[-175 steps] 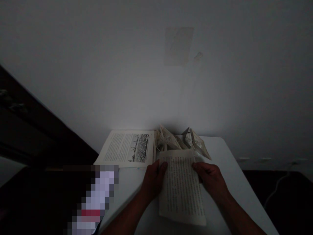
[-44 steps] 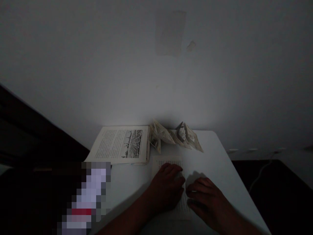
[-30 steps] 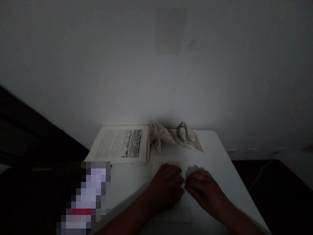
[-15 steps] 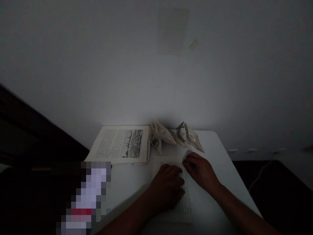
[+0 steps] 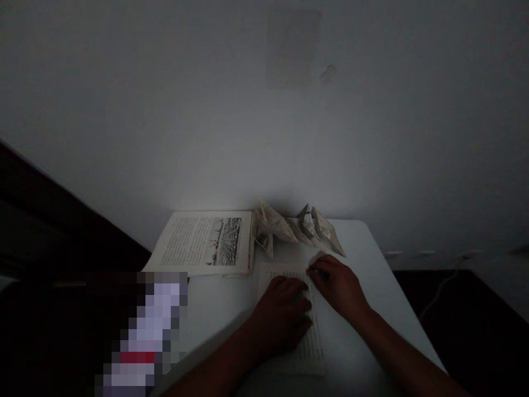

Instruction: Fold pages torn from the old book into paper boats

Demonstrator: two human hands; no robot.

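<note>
A printed paper sheet [image 5: 306,355] lies lengthwise on the white table [image 5: 363,281]. My left hand [image 5: 283,314] rests on the middle of the sheet, palm down, its fingers apart and slightly bent. At the sheet's upper right corner, my right hand [image 5: 334,281] pinches the paper edge between thumb and fingertips. Folded paper shapes made of printed pages stand behind the hands, one group [image 5: 275,223] beside the book and another [image 5: 322,226] further right.
An open book [image 5: 192,242] with a picture on its page lies at the table's back left. A wall [image 5: 206,138] rises behind the table. A blurred pale object [image 5: 155,320] is at the left edge, and a white cable [image 5: 438,292] hangs at the right.
</note>
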